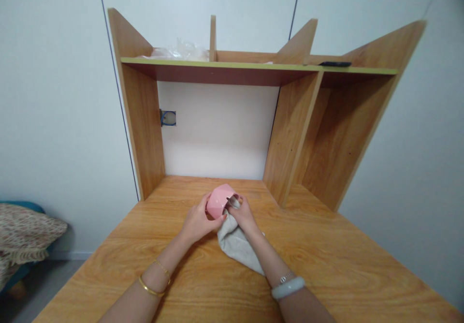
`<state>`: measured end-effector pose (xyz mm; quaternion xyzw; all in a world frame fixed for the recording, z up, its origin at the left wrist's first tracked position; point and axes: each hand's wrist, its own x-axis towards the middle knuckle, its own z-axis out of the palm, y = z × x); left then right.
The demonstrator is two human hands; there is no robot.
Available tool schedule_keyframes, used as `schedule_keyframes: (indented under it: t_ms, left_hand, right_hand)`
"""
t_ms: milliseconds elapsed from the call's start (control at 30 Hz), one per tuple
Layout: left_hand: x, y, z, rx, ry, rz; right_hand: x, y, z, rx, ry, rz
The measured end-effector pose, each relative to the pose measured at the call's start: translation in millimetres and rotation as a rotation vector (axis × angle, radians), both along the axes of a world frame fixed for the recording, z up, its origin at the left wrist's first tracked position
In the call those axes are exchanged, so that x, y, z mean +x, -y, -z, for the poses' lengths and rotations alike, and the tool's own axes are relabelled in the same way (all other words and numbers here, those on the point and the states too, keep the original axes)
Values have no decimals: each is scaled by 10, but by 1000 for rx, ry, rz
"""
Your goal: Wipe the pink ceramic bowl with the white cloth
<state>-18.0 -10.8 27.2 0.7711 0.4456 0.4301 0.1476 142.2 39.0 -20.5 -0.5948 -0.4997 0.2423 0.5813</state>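
A glossy pink faceted container (219, 201), hollow like a cup or small pot, is tilted on its side above the desk with its mouth toward the right. My left hand (199, 220) grips it from the left, thumb along the lower rim. At the mouth, my right hand (243, 214) is closed on a light grey cloth (232, 241), part of which is tucked into the opening. The rest of the cloth hangs down under my right wrist toward the desk. Fingertips of my right hand are partly hidden by the rim and cloth.
The wooden desk (203, 284) carries a shelf unit (232, 66) at its back. On the shelf lie a clear plastic bag (181, 51) and a flat black object (335, 64). An uncovered wall socket box (168, 118) shows wires. A patterned cushion (29, 231) is at far left.
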Motion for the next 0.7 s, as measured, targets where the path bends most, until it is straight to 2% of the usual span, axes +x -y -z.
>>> schedule_keyframes:
  t_ms: [300,467,533,700]
  left_hand:
    - [-17,27,-88,-9,-208,-118]
    - [-26,59,-122,-48,-298,-151]
    - [-38,57,-132,-57,-278,-152]
    - [-56,34,-128,-70,-244,-140]
  right_hand:
    - [36,175,-214,-59,338,133]
    - [37,232,-241,-21,422,168]
    - [39,237,-233,-5,435,151]
    - [54,246,-221,36,439,11]
